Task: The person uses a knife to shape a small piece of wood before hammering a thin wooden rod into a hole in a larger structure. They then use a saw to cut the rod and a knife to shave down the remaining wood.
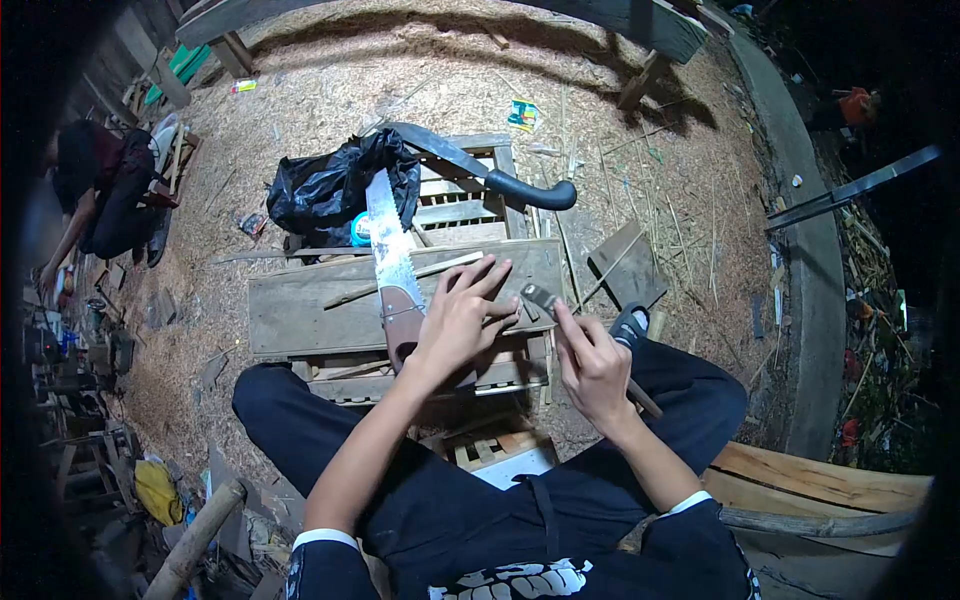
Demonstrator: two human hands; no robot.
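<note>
My right hand (597, 375) is closed round the handle of a hammer (541, 296), its metal head just right of my left fingertips. Over the wooden bench top (300, 310), my left hand (462, 318) has its thumb and forefinger tips together, the other fingers spread. Whatever is between those tips is too small to make out. A handsaw (390, 245) lies beside my left hand, its brown grip partly under my wrist. Close to the fingers is a thin wood strip (350, 296). Farther out, a long blade with a black handle (530, 190) rests across a slatted crate (460, 212).
A black plastic bag (325, 190) and a blue tape measure (361, 229) lie behind the bench. Wood shavings cover the ground, with a loose board (628, 265) at right. Another person (105, 185) bends down at far left. Planks (820, 475) stand by my right side.
</note>
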